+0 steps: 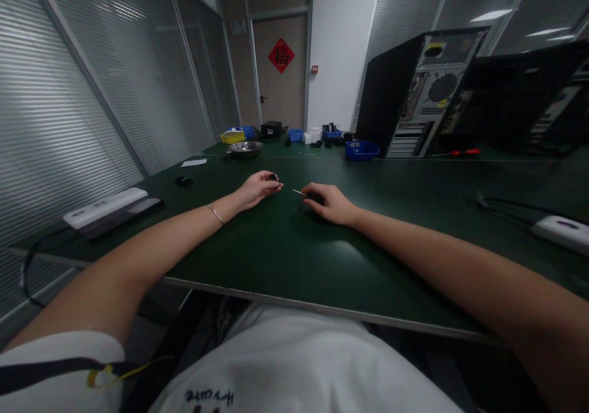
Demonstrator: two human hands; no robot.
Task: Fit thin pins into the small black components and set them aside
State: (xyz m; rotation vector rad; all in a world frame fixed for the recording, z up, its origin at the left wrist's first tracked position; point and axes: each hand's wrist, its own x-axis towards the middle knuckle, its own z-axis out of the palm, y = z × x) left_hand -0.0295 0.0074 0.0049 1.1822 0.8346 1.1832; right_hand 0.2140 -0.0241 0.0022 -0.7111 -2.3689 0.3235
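My left hand (259,189) is closed in a pinch around a small black part (273,178), too small to make out its kind. Across a short gap, my right hand (332,203) is wrapped around a screwdriver with a dark handle (315,197). Its thin metal shaft (298,192) points left toward the left hand, and the tip is apart from the black part. Both hands are over the middle of the green table (257,250).
A black computer tower (391,94) stands at the back right beside a blue bin (362,150). A metal bowl (245,149) and a yellow bin (232,137) sit at the back left. White devices lie left (105,207) and right (564,232).
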